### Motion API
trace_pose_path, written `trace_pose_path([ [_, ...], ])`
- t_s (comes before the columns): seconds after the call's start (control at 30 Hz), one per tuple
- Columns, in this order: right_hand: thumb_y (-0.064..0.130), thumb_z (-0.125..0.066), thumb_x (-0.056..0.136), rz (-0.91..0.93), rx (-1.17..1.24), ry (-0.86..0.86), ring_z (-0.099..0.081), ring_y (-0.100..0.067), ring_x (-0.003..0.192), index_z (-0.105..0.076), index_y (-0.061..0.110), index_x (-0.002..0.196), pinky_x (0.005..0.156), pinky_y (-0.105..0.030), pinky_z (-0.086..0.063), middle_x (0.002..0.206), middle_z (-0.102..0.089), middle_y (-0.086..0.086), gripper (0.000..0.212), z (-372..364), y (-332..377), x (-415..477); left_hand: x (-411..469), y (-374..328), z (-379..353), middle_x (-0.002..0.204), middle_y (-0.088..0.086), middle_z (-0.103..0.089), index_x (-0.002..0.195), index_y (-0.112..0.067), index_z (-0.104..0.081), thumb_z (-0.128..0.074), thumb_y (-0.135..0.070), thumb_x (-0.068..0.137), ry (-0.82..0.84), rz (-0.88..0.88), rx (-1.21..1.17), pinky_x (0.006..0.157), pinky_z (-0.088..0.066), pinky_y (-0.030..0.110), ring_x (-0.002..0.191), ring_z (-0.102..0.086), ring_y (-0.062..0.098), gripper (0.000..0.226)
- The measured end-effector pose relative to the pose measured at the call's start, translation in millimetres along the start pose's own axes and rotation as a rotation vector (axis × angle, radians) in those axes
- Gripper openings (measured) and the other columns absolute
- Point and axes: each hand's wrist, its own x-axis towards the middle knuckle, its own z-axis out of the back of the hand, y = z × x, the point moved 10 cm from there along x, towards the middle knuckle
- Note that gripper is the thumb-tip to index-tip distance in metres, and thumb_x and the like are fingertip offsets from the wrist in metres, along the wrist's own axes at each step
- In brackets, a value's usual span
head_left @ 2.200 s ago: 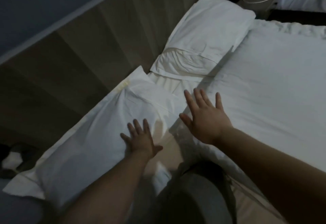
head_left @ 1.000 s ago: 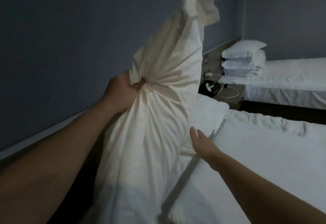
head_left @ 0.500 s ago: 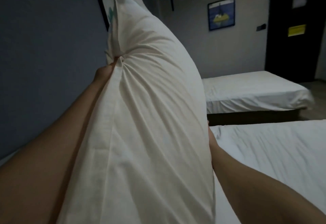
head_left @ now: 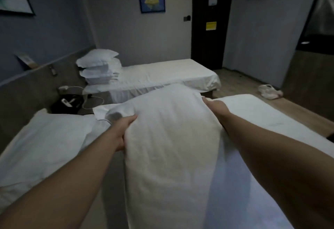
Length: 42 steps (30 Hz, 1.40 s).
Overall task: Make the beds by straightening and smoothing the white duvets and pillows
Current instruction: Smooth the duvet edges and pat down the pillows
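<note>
Pillow up between both hands over the bed, near its head end: left hand clutches its left edge, right hand its right (fingers tucked behind).

Both bare forearms are extended forward. The left hand and right hand are curled round opposite edges of the pillow, fingers largely hidden.

So all we get of the person here is two arms: the left forearm and right forearm are bare right to the edge of the shot. The left hand and right hand are bare too, and the dim light blurs finer detail for us.
</note>
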Motion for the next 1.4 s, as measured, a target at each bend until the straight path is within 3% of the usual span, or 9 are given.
trace_pose_path([
  [0.13, 0.049, -0.040, 0.102, -0.109, -0.347, -0.256, -0.050, -0.040, 0.131, -0.058, 0.003, 0.136, 0.099, -0.036, -0.039, 0.142, -0.055, -0.025, 0.060, 125, -57, 15, 41, 28, -102, 0.078, 0.007, -0.075, 0.095, -0.009, -0.071, -0.058, -0.028, 0.100, 0.137, -0.055, 0.021, 0.063, -0.058, 0.030, 0.068, -0.073, 0.022, 0.024],
  [0.23, 0.025, -0.042, 0.100, -0.248, -0.505, -0.402, -0.053, -0.044, 0.126, -0.056, 0.001, 0.132, 0.104, -0.048, -0.043, 0.136, -0.056, -0.026, 0.043, 173, -96, 6, 79, 28, -128, 0.110, 0.010, -0.068, 0.115, -0.016, -0.062, -0.060, -0.022, 0.095, -0.036, -0.277, 0.387, 0.085, -0.052, 0.035, 0.103, -0.065, 0.029, 0.021],
  [0.3, 0.037, -0.027, 0.102, -0.213, -0.548, -0.340, -0.051, -0.040, 0.128, -0.054, 0.005, 0.133, 0.108, -0.049, -0.042, 0.140, -0.054, -0.021, 0.052, 141, -109, 4, 92, 43, -134, 0.146, 0.011, -0.051, 0.151, -0.016, -0.040, -0.052, -0.018, 0.101, -0.050, -0.281, 0.480, 0.107, -0.044, 0.038, 0.133, -0.050, 0.031, 0.051],
  [0.37, 0.039, -0.024, 0.105, -0.092, -0.548, -0.210, -0.047, -0.037, 0.134, -0.049, 0.005, 0.139, 0.112, -0.044, -0.038, 0.147, -0.050, -0.020, 0.055, 79, -110, 11, 92, 59, -126, 0.160, 0.004, -0.037, 0.160, -0.022, -0.023, -0.047, -0.022, 0.104, -0.047, -0.273, 0.562, 0.109, -0.040, 0.034, 0.143, -0.042, 0.026, 0.062],
  [0.6, 0.038, -0.034, 0.108, 0.337, -0.618, 0.352, -0.044, -0.029, 0.139, -0.028, 0.019, 0.157, 0.111, -0.040, -0.038, 0.157, -0.041, -0.005, 0.053, -189, -48, -32, 88, 104, 36, 0.142, 0.005, -0.055, 0.156, -0.026, -0.037, -0.055, -0.029, 0.101, -0.248, -0.221, 0.809, 0.104, -0.043, 0.030, 0.135, -0.049, 0.023, 0.057],
  [0.7, 0.039, -0.035, 0.108, 0.511, -0.645, 0.525, -0.043, -0.030, 0.139, -0.024, 0.023, 0.158, 0.111, -0.041, -0.037, 0.158, -0.040, -0.004, 0.054, -285, -8, -79, 63, 129, 149, 0.119, 0.006, -0.061, 0.152, -0.021, -0.044, -0.056, -0.026, 0.100, -0.488, -0.131, 0.758, 0.091, -0.043, 0.027, 0.125, -0.056, 0.027, 0.053],
  [0.87, 0.043, -0.037, 0.105, 0.676, -0.751, 0.693, -0.013, -0.029, 0.155, -0.008, 0.024, 0.161, 0.122, -0.056, -0.018, 0.166, -0.022, -0.002, 0.066, -415, 44, -150, 13, 189, 314, 0.143, 0.015, -0.057, 0.143, -0.007, -0.052, -0.054, -0.026, 0.101, -0.806, 0.065, 0.616, 0.096, -0.043, 0.036, 0.127, -0.055, 0.035, 0.046],
  [1.1, 0.075, -0.073, 0.069, 0.336, -0.886, 0.892, 0.006, -0.049, 0.151, 0.003, 0.054, 0.153, 0.101, -0.086, -0.008, 0.168, -0.002, -0.006, 0.116, -536, 44, -174, 5, 279, 442, 0.148, 0.020, -0.049, 0.146, -0.001, -0.046, -0.054, -0.035, 0.101, -0.910, 0.339, 0.290, 0.107, -0.046, 0.045, 0.130, -0.052, 0.040, 0.057],
  [1.4, 0.077, -0.069, 0.070, 0.148, -1.031, 0.942, 0.015, -0.054, 0.149, 0.012, 0.055, 0.151, 0.102, -0.087, -0.007, 0.168, 0.012, -0.008, 0.116, -596, -11, -152, 74, 343, 488, 0.099, 0.009, -0.053, 0.113, -0.010, -0.049, -0.067, -0.035, 0.097, -0.857, 0.425, -0.453, 0.101, -0.051, 0.043, 0.076, -0.055, 0.023, 0.035],
])
